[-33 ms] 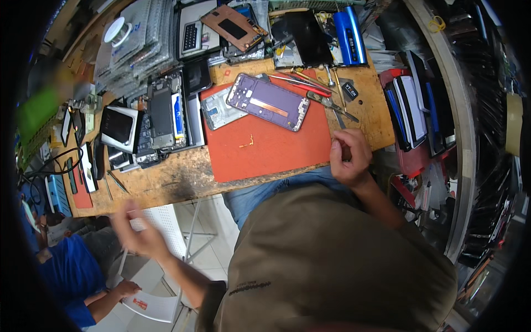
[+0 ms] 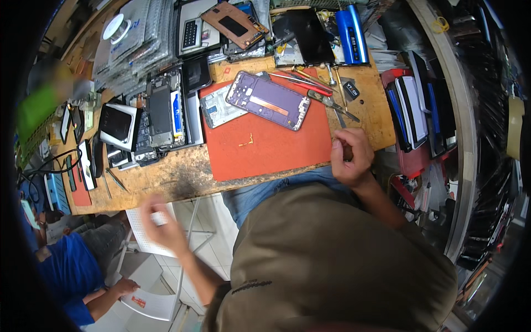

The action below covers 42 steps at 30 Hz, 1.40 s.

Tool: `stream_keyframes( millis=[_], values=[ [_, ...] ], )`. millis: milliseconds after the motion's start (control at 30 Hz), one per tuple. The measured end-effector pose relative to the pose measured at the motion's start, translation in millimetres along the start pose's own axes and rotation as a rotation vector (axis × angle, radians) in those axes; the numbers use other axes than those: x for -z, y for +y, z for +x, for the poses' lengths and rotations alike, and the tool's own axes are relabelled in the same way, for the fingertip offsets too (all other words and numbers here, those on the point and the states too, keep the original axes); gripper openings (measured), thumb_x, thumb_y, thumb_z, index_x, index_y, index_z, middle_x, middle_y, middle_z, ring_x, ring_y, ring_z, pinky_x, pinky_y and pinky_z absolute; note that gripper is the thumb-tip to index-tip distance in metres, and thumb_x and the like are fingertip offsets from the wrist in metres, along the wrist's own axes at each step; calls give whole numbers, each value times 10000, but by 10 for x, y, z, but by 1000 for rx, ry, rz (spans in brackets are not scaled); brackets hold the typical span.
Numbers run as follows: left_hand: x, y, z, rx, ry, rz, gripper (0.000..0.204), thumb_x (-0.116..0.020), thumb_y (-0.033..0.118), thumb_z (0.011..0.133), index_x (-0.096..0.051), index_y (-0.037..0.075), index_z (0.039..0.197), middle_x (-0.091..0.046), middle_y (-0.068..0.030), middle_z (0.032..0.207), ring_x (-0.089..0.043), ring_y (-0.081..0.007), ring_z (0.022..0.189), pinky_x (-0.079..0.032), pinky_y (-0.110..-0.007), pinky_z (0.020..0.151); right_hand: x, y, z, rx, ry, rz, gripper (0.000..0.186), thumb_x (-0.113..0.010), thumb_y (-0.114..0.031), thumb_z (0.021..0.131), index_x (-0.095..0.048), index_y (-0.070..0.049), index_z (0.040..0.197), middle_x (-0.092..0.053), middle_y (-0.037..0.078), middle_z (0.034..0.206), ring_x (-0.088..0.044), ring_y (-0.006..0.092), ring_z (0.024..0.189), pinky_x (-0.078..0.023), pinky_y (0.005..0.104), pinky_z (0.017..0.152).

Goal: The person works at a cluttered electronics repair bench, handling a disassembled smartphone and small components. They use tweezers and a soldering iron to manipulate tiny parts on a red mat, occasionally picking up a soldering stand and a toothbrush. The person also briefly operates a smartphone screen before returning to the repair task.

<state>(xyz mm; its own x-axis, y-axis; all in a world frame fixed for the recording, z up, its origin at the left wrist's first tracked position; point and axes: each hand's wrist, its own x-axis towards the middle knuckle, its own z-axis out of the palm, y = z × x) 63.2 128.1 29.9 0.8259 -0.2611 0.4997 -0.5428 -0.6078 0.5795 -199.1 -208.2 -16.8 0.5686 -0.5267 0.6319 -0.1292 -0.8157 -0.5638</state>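
My right hand rests at the right corner of the orange-red mat, its fingers curled in and closed; anything they hold is too small to make out. Off the front edge of the bench, to the left, hovers my left hand, blurred at the fingers, with a gap between thumb and fingers and nothing seen in it. Lying across the top of the mat is a purple phone frame, partly over a silvery phone plate. A small gold-coloured flex cable lies on the mat. Tweezers and screwdrivers lie beyond my right hand.
Opened phones and stacked bubble-wrapped packs crowd the wooden bench on the left. A blue cylindrical device stands at the back. At lower left sits another person in a blue shirt, near a white chair.
My left hand has moved to the right and slightly up, over the gap beside the bench edge. My right hand and the things on the mat stay in place.
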Motion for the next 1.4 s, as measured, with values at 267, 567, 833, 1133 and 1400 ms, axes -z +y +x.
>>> stream_keyframes(
  millis=[267,567,833,1133,1400],
  values=[
    [-882,1044,-494,-280,-291,-147,168,-781,-56,924,-780,3,1081,-743,-146,978,-685,-321,910,-537,-405,834,88,245,644,167,19,-74,266,-760,118,836,-729,15,1080,-707,159,939,-702,325,788,-569,407,694],
    [-811,749,-43,-186,-122,-99,81,-751,42,1000,-700,25,939,-701,-143,916,-652,-353,862,-515,-458,814,360,365,413,-145,55,-95,41,-711,32,1007,-743,41,1031,-723,181,858,-727,313,755,-569,401,680],
    [877,250,1599,-395,717,-8,517,-689,24,1040,-473,-19,1508,-628,-176,1362,-612,-260,1279,-495,-365,1055,21,306,789,-77,41,102,214,-646,-66,1068,-718,76,1211,-723,139,940,-666,219,802,-529,357,726],
    [1348,922,2894,-555,487,231,267,-760,282,1063,-799,55,1199,-819,-105,1039,-781,-216,948,-580,-364,847,-338,-610,1455,450,-108,216,282,-764,66,866,-723,26,1142,-718,135,881,-666,284,675,-529,398,644],
    [1578,1248,2405,-738,930,227,181,-831,146,1013,-830,-11,1104,-817,-46,959,-683,-111,800,-543,-270,755,-325,-991,1592,570,-113,227,339,-783,45,823,-718,13,1154,-728,134,900,-682,306,714,-530,413,654]
  ],
)
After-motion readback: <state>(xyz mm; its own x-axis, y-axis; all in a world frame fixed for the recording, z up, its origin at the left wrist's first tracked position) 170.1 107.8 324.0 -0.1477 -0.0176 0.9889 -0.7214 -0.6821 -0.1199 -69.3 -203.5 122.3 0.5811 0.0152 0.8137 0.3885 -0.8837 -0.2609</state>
